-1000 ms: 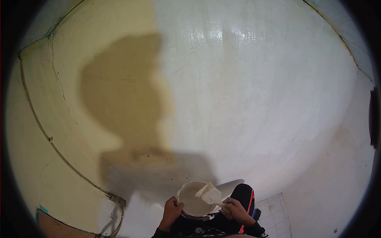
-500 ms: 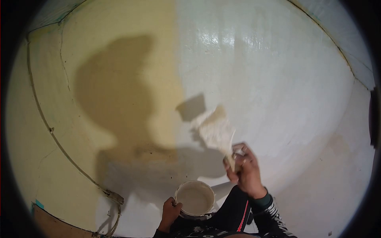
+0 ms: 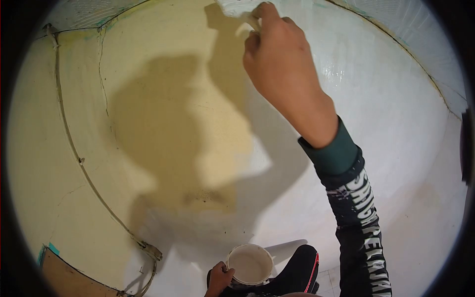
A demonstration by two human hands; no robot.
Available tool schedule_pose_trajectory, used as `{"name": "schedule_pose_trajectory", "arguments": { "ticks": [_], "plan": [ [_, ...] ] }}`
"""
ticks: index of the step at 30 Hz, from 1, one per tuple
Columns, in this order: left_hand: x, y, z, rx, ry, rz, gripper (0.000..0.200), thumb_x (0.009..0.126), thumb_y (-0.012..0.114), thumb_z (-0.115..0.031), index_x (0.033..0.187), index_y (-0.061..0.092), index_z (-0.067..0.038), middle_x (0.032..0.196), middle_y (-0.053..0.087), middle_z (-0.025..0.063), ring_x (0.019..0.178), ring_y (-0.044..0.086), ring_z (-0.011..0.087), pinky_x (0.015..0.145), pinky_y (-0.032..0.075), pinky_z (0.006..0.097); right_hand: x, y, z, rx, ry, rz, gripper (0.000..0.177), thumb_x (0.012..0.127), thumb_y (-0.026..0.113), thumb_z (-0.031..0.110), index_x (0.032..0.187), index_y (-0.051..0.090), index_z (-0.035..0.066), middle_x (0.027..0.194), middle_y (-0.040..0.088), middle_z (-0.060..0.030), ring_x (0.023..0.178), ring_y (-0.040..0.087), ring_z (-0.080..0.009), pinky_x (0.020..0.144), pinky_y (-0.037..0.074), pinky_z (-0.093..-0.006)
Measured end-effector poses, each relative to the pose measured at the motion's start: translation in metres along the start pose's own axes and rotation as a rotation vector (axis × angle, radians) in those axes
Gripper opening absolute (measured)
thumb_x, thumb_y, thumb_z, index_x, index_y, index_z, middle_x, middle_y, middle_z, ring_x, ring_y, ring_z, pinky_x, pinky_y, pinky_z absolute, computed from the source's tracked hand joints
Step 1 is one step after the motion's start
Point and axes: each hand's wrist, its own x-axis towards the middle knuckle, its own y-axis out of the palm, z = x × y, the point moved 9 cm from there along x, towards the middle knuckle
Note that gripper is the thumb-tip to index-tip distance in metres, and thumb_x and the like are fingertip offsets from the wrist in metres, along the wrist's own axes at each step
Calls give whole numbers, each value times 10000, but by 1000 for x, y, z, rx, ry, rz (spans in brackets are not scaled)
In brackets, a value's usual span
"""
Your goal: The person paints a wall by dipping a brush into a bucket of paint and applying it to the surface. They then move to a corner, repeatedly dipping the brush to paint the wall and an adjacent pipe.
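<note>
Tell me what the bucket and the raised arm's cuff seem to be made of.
Bucket: dull off-white, probably plastic, going by its thin rim, though possibly painted metal.
Cuff: matte green fabric, perhaps knit, as its edge bends softly.

Head-worn view, forward and down.

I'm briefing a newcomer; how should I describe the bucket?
Start at the big wall, yellow on the left and whitish on the right, and look to the bottom. There the person's left hand grips the rim of a round, off-white bucket. Its open mouth sets it apart from the black-clothed knee beside it.
</note>
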Motion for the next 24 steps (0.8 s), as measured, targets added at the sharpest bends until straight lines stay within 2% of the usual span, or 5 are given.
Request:
{"name": "schedule_pose_trajectory", "arguments": {
  "ticks": [2, 8, 10, 19, 24],
  "plan": [
    [-1, 0, 8, -44, 98, -93, 211, 822, 653, -132, 773, 475, -29, 660, 416, 53, 616, 405, 148, 532, 394, 366, 5, 10, 2, 3, -29, -46, 385, 857, 535, -33, 1209, 469, -175, 945, 575, -401, 835, 640, -502, 748, 548, -524],
    [-7, -14, 2, -18, 116, -119, 218, 827, 646, -117, 761, 459, -28, 666, 415, 33, 596, 393, 137, 516, 385, 340, 29, 28, -6, -108, -67, -173, 318, 846, 513, -45, 1134, 502, -180, 914, 594, -382, 783, 649, -490, 696, 566, -501],
    [-7, -15, 4, -37, 84, -103, 215, 829, 645, -112, 760, 459, -27, 667, 416, 30, 596, 395, 134, 514, 385, 337, 30, 39, -7, -73, -161, -283, 233, 788, 596, -45, 1001, 512, -88, 897, 589, -337, 708, 650, -448, 624, 557, -490],
    [-3, -11, 22, -62, 98, -130, 222, 834, 649, -112, 759, 456, -31, 666, 414, 27, 593, 415, 121, 510, 393, 328, -56, 56, -6, -6, -72, -45, 297, 741, 598, -86, 1022, 505, -103, 902, 542, -360, 708, 639, -494, 585, 562, -516],
    [-8, -17, 2, 14, 149, -136, 226, 832, 651, -111, 756, 452, -37, 660, 416, 32, 581, 419, 128, 505, 402, 333, -15, 26, 8, -133, -244, -268, 263, 745, 600, -75, 993, 519, -110, 878, 556, -344, 669, 639, -471, 561, 560, -479]
  ]
}}
